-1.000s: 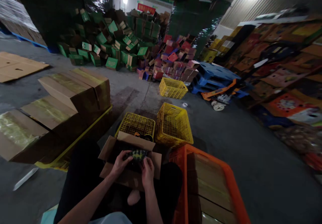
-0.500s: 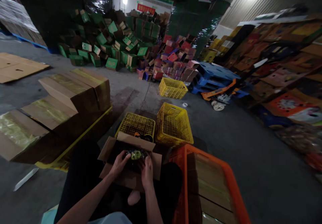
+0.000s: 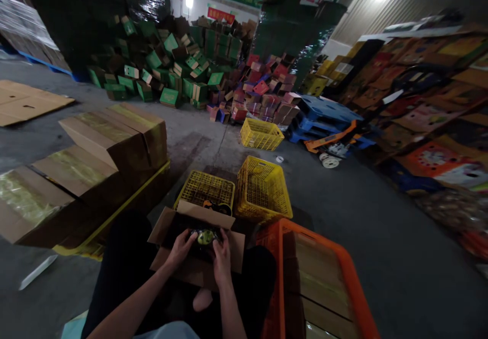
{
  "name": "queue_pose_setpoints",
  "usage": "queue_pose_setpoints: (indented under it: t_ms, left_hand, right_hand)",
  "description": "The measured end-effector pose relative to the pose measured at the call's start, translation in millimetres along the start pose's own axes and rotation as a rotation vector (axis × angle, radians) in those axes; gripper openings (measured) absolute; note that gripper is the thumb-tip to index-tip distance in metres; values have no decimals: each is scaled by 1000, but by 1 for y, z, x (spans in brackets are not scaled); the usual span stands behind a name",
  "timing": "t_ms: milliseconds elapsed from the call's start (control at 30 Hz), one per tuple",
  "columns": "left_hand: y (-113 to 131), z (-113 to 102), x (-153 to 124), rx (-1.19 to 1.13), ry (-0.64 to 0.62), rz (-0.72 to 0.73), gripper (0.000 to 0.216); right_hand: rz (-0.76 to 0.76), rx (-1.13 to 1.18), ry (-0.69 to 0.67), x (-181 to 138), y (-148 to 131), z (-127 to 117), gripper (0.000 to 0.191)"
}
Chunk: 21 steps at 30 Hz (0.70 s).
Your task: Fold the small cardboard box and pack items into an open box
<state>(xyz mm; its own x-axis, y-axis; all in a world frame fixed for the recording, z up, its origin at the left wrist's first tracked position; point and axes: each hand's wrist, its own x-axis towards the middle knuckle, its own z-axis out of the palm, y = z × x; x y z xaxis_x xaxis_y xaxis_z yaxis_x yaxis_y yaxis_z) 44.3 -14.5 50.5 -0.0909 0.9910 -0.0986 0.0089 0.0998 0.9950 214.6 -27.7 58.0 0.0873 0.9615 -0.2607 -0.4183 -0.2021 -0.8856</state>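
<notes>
An open cardboard box (image 3: pixel 198 270) rests on my lap with its flaps spread outward. Inside it lies a dark package with a yellow-green item (image 3: pixel 206 236) at its middle. My left hand (image 3: pixel 180 250) reaches into the box from the left, fingers curled on the package's edge. My right hand (image 3: pixel 220 258) grips the package's right side with bent fingers. What the package contains is too dark to make out.
An orange crate (image 3: pixel 345 278) holding cardboard boxes stands at my right. Two yellow crates (image 3: pixel 263 189) sit just beyond the box, a third (image 3: pixel 261 133) farther off. Taped cartons (image 3: pixel 110 141) are stacked at left. Piles of green and red boxes (image 3: pixel 179 69) fill the back.
My hands shifted slightly on the package inside the box; the yellow-green item now sits a little lower and more central. Nothing else moved.
</notes>
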Motion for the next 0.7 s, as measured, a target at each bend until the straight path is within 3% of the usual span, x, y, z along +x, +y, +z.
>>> queue_pose_setpoints:
  t_ms: [133,233,333,433,500,600,700]
  left_hand:
    - [-4,-1,1,-30,-25,-8,55]
    - [-9,-2,4,-65,-4,-22,59]
    - [-15,-2,8,-64,47,-20,62]
    - [-19,-1,13,-39,71,-3,64]
    - [-20,-1,14,-25,66,-3,66]
    - [-21,-1,15,-24,62,-8,68]
    - [-22,-2,15,-32,70,-9,67]
  right_hand:
    - [-7,-45,-36,0,2,0,52]
    - [-30,-130,24,4,4,-4,39]
    - [-75,-257,97,13,-7,-11,38]
    - [-217,-607,88,23,-31,-21,37]
    - [-331,-1068,15,30,-50,-26,32]
    - [-295,-1309,-29,38,-67,-27,24]
    - [-180,-1512,-58,46,-67,-19,20]
